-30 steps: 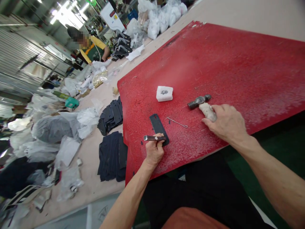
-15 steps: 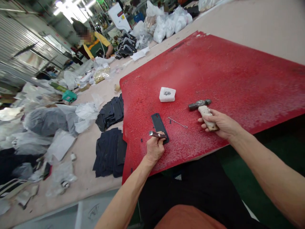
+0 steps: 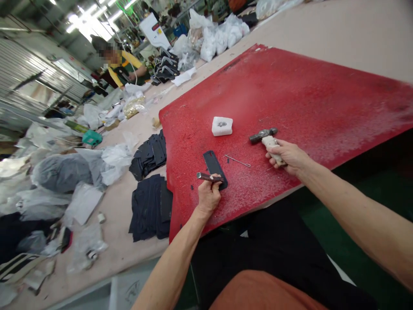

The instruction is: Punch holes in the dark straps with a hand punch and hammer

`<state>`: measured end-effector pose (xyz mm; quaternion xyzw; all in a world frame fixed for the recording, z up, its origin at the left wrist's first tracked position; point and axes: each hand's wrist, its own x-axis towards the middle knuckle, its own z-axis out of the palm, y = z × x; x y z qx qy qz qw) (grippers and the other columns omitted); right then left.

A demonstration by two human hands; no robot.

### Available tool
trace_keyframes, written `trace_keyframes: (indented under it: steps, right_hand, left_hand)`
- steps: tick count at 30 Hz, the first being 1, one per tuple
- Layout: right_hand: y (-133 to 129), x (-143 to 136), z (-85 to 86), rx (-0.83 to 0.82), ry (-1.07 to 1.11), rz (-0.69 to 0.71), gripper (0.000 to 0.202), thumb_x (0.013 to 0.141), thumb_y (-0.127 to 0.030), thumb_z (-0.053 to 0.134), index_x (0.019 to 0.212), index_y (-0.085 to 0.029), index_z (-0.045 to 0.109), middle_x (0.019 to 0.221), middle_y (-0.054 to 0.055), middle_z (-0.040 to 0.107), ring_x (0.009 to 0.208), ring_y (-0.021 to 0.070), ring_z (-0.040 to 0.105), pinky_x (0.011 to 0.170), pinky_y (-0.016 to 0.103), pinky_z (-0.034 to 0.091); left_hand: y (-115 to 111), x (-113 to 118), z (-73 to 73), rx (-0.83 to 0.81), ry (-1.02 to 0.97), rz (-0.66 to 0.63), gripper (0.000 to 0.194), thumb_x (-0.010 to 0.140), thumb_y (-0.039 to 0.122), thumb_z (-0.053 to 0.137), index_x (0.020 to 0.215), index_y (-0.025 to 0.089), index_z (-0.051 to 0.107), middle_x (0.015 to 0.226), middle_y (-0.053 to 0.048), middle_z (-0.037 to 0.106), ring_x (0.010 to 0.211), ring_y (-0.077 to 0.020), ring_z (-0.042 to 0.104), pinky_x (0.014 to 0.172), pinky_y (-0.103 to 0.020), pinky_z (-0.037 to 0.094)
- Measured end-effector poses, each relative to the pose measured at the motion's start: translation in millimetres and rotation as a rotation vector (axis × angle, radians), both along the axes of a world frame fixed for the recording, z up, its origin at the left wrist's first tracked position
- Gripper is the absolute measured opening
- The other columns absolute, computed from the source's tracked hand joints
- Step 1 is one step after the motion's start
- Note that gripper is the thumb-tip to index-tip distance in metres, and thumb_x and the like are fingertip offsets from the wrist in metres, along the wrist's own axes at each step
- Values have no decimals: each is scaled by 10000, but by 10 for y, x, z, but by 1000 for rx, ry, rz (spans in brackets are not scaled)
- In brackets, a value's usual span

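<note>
My left hand is closed around a metal punch over the near end of a dark flat strip. The punch's working tip is hidden by the fingers, so contact with the strip cannot be made out. In my right hand is a hammer, gripped by its pale wrapped handle with the head just above the red mat. Between the hands a thin metal rod with a looped end lies on the mat. Beyond the strip sits a white block with a dark smudge on top.
Two stacks of dark pieces, one nearer and one farther, lie left of the mat. Plastic bags crowd the table's left side. A person works at the far left. More white bags stand at the back.
The view has shifted slightly, so most things on the mat appear a little further left and higher. Both hands keep their holds. The person at the far left has raised their hands.
</note>
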<state>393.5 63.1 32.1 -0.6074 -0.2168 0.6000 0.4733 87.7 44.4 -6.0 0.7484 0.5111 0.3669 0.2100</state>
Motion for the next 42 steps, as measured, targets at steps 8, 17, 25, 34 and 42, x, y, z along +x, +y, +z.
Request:
trace_keyframes:
  steps: [8,17,25,34,42]
  right_hand:
    - [3,5,-40,74,14,-13,327,811,-94,625,1133,-138,587,579,-11,596,378,88,506,325,179,350]
    - [-21,40,-89,121,52,7,268,805,-67,613,1064,-132,592,548,-28,591,354,85,502,316,173,354]
    - [-24,26,-114,126,12,12,307,808,-97,617,1111,-133,586,554,-22,597,366,94,514,324,181,360]
    - [-22,23,-168,117,-52,27,376,799,-171,681,1158,-129,578,605,-1,623,406,90,532,365,183,402]
    - [-54,-17,-118,123,-92,21,382,786,-185,690,1144,-115,575,575,-12,599,398,83,511,364,173,388]
  left_hand:
    - [-17,34,142,-18,105,29,184,876,213,535,955,171,696,937,-65,762,875,-191,717,839,-333,574]
    - [-18,79,212,-13,158,17,191,868,219,525,937,170,696,909,-65,763,850,-188,719,813,-331,577]
    - [0,53,154,8,151,31,184,853,215,540,935,170,699,916,-67,763,859,-194,718,837,-343,575]
    - [-4,84,166,-17,131,12,157,847,193,539,886,181,690,890,-53,753,848,-186,708,831,-317,564]
    - [25,73,127,-64,98,1,128,831,193,551,871,183,672,807,-40,732,746,-177,688,731,-279,548]
